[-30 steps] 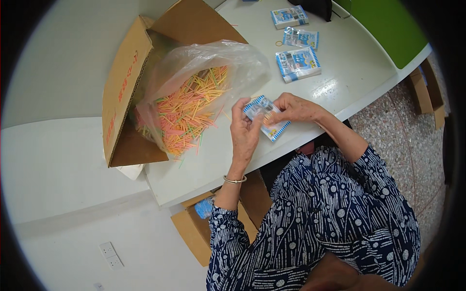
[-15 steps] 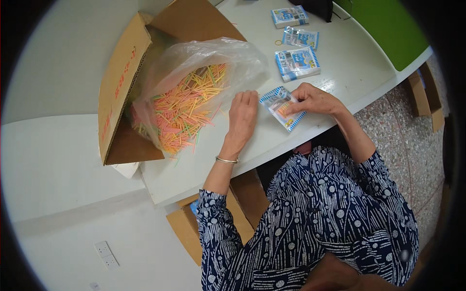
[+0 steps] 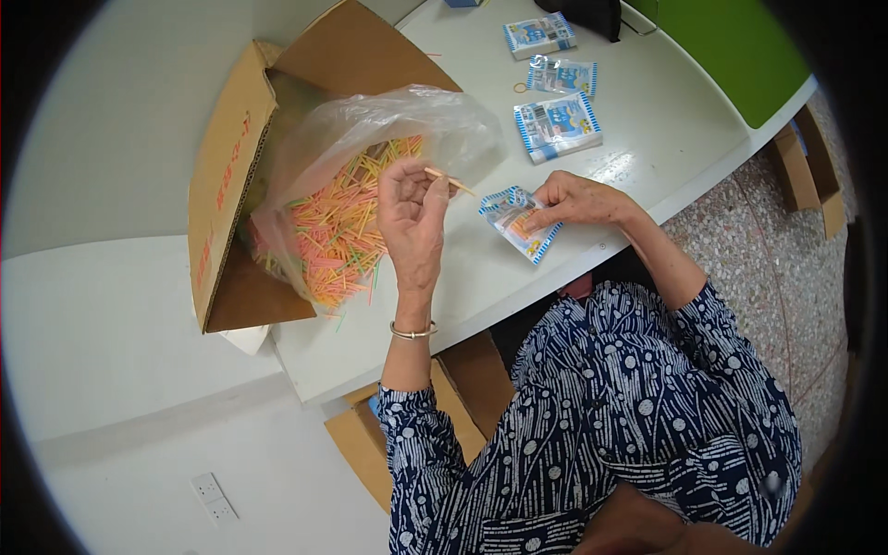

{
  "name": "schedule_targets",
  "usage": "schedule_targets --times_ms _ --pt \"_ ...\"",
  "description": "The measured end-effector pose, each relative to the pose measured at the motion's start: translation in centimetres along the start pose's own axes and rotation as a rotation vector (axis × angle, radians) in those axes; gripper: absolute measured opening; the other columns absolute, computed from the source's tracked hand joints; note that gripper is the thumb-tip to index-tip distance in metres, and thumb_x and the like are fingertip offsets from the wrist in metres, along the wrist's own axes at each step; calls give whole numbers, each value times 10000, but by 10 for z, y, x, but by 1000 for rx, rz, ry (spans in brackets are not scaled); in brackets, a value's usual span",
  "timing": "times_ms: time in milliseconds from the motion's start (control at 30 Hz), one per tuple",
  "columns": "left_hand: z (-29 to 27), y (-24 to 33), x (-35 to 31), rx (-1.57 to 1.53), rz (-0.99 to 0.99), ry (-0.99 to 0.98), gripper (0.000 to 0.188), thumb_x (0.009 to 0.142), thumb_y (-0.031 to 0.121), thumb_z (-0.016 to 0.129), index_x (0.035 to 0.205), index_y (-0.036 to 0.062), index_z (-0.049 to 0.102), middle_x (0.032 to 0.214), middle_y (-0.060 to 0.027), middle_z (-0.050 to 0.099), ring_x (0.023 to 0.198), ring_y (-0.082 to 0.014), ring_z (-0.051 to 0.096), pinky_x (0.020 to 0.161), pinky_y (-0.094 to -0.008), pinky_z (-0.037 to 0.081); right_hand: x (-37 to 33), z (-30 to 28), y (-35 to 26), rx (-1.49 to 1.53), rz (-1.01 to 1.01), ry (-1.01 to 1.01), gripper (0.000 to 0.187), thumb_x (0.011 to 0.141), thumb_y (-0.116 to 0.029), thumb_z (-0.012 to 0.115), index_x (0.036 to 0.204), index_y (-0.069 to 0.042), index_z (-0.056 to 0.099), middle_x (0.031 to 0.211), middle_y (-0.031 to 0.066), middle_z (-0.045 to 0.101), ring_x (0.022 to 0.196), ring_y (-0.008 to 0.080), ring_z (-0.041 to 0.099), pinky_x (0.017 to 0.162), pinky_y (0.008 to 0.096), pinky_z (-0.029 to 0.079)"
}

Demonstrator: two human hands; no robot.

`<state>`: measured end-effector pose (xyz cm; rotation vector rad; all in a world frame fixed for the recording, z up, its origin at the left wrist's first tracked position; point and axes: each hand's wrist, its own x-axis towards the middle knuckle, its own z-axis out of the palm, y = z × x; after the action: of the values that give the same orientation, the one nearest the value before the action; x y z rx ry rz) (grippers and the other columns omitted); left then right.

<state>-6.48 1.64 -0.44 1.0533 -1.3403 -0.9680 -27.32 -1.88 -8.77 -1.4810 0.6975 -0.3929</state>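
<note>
Left hand [image 3: 412, 215]: pinched at least one stick [image 3: 455, 182], near bag [image 3: 444, 113] | Right hand [image 3: 583, 201]: grasped packet [image 3: 513, 222], over table [image 3: 462, 287] | Step, apparently: filling packet | Next move seemed to call for a steady, open packet

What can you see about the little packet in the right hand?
The little packet looks like thin, clear plastic, with blue-and-white striped bands at its ends and something orange showing inside. It slants over the white table; I can't tell if it touches. The right hand pinches its right side, thumb on top. Its upper end looks bent.
</note>
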Motion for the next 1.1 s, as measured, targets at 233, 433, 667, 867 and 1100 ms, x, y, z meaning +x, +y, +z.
schedule_targets --times_ms 233,433,667,867,1100 --pt "1 -16 -21 123 -30 -56 138 861 4 586 994 16 550 946 -45 593 856 -116 562 803 -254 448 0 6 -8 85 -14 -68 329 772 -287 718 865 28 693 675 12 640 577 24 497 502 207 374" --pt "7 -29 -32 548 172 -223 205 816 87 636 1015 39 631 1180 -124 507 1034 -248 512 867 -329 429 0 10 2 54 -24 -53 304 776 -277 706 833 22 689 664 22 638 575 32 500 503 215 377" --pt "21 -35 -49 419 -222 -233 231 831 64 597 1058 29 570 1007 -114 607 916 -231 597 796 -312 465 1 11 -1 -11 -47 -30 260 790 -231 690 725 19 662 564 5 591 504 67 470 501 236 397" --pt "-9 -54 -45 395 -283 -187 225 840 64 580 1056 12 543 990 -133 623 888 -245 607 779 -318 469 2 -21 2 -876 -448 779 342 758 -245 704 990 -14 607 1048 133 580 992 294 513 843 389 419" --pt "-92 -63 20 1186 364 -16 284 806 134 634 1069 36 584 1127 -141 563 1101 -315 497 943 -419 368 20 -67 29 -1133 -181 881 322 792 -206 664 1060 -47 584 1143 89 544 1096 280 444 931 413 356"
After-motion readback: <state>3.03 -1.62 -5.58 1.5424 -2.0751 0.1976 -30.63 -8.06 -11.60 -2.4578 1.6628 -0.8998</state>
